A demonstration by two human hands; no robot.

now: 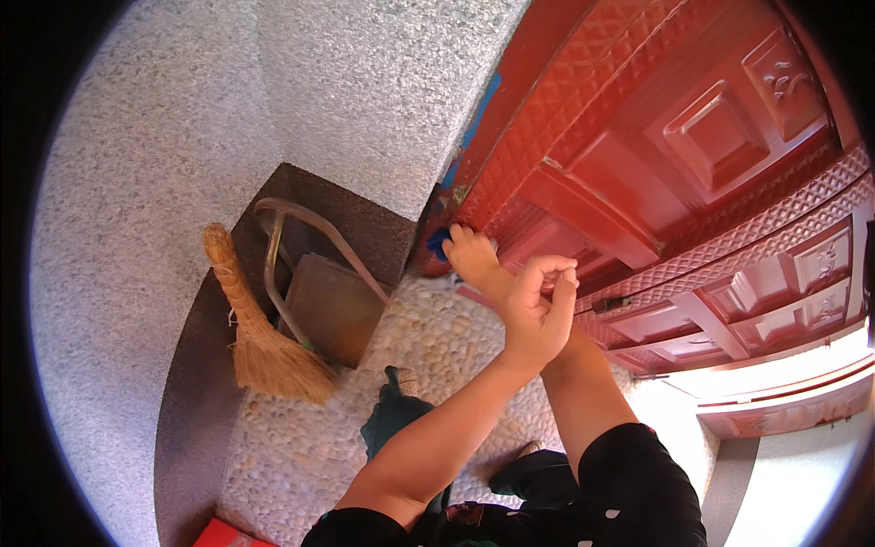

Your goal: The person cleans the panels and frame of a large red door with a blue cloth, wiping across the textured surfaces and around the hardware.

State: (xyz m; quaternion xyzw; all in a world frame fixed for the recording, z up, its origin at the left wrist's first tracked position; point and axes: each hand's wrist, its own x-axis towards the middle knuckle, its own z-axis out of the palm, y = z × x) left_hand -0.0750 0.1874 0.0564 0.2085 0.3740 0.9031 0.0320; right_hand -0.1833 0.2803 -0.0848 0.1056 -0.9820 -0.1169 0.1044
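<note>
My right hand [470, 254] reaches low to the foot of a red door frame [530, 82]. Its fingers hold a dark blue cloth [437, 243] against the frame, and most of the cloth is hidden under them. My left hand [543, 308] is raised nearer the camera and crosses over my right forearm. Its fingers curl in towards the thumb, with nothing visible between them. Beside the frame stands a red panelled door [601, 198] with carved squares and a lattice-patterned border.
A straw hand broom [256, 321] leans by a metal dustpan [335, 308] with a bent tube handle [328, 229] in the wall corner. Pebbles cover the floor [301, 451]. A red object [229, 535] lies at the bottom left. A speckled wall [171, 150] rises at left.
</note>
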